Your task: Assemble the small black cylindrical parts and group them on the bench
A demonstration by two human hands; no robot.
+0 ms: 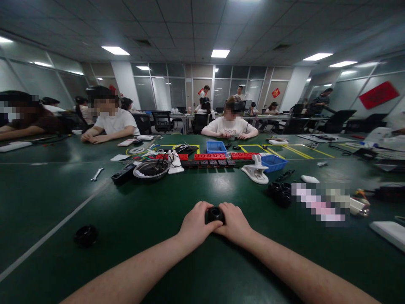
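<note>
Both hands — left hand (pixel 195 223), right hand (pixel 234 223) — closed around small black ring part (pixel 215 214), maybe plastic, on green counter (pixel 142 219).

I counted two blue plastic bins (pixel 216 146) (pixel 274 162), one round metal bowl (pixel 151 169), one small steel wrench (pixel 96 174), and two white plastic clamp stands (pixel 257 170) (pixel 175 162).
</note>
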